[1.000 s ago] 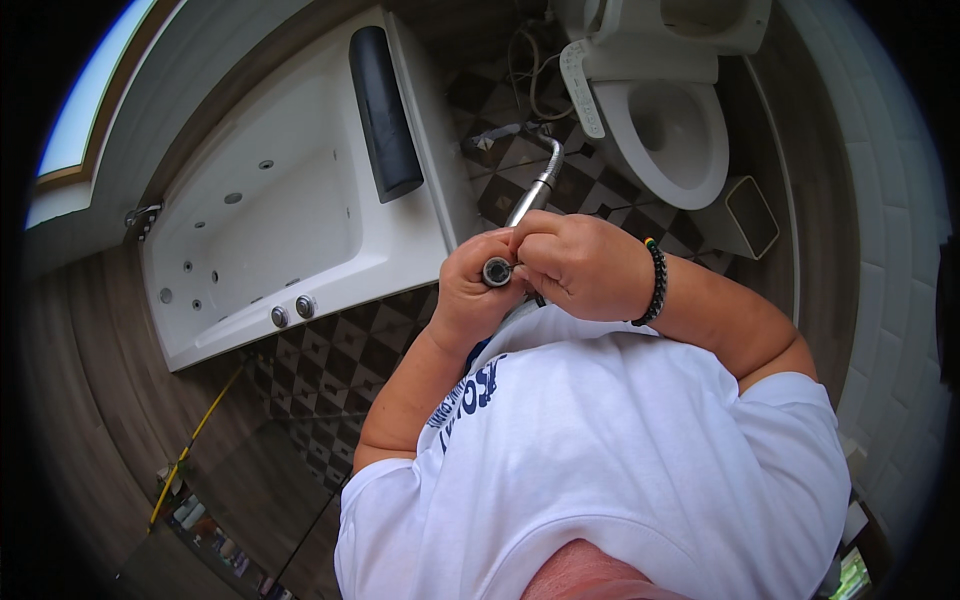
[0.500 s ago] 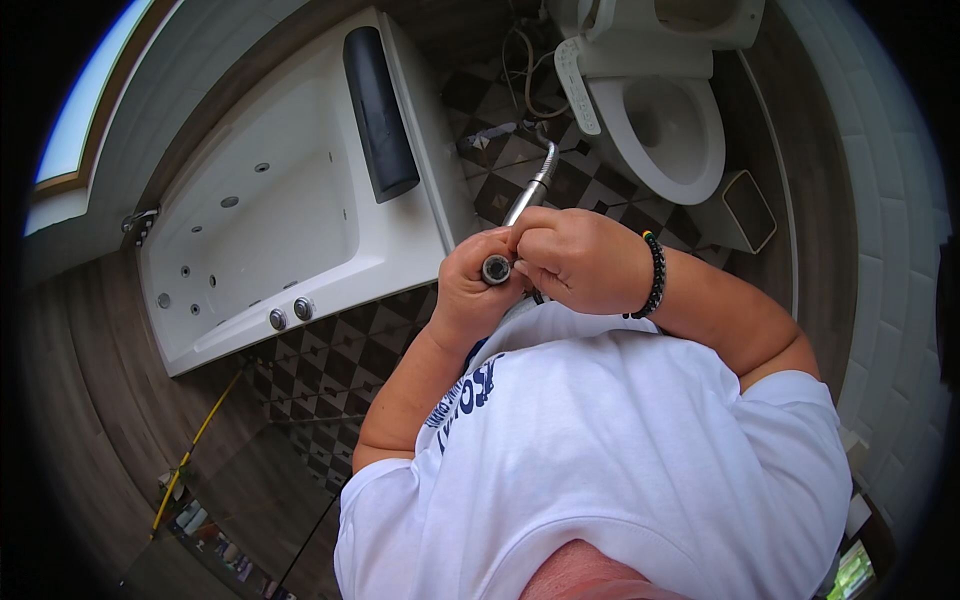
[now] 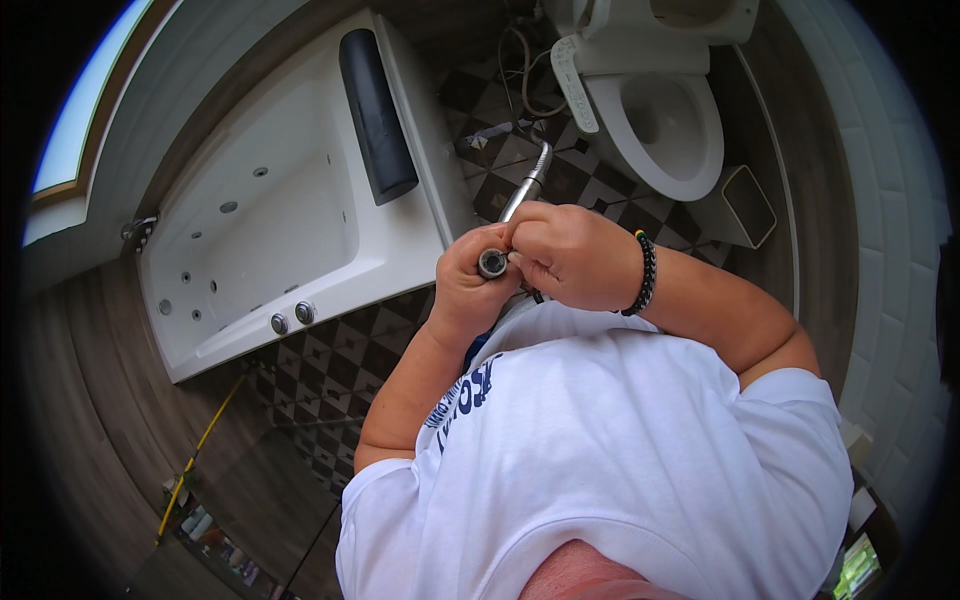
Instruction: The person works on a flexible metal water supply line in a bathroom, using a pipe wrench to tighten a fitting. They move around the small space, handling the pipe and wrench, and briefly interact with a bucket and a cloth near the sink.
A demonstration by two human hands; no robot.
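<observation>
My left hand (image 3: 470, 283) is wrapped round a slim chrome hand sprayer (image 3: 522, 196), which tilts away from me toward the toilet. Its round, dark-centred end faces up beside my left thumb. From the far end a ribbed metal hose runs down toward the floor. My right hand (image 3: 572, 255), with a dark beaded bracelet on the wrist, is closed up against the sprayer's near end, thumb and fingers pinched together. Whether something small sits in that pinch is hidden by the fingers.
To the left is a white whirlpool tub (image 3: 420, 250) with a black headrest (image 3: 378, 115). A toilet (image 3: 705, 150) with a side control panel and a bin (image 3: 748, 208) stand at the far right. Patterned tiles (image 3: 330, 350) cover the floor. A yellow pole (image 3: 200, 450) lies lower left.
Both hands and the sprayer shift very slightly left and up in view, along with a small shift of the whole scene. The grip stays the same.
</observation>
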